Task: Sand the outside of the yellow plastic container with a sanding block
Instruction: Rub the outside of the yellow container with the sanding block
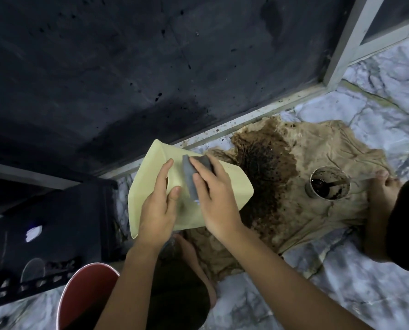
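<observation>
With the left hand (157, 210) gripping the pale yellow plastic container (151, 172), held above the stained tan cloth (317, 210) on the floor, the right hand (216, 201) (fingers curled over it) should press the grey sanding block (192, 177) flat, stroking evenly.

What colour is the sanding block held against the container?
Grey, the sanding block looks; the head view, the only one, shows it.

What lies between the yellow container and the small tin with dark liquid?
In the head view, only the stained cloth lies between the container and the tin; that stretch holds its big dark brown stain.
</observation>
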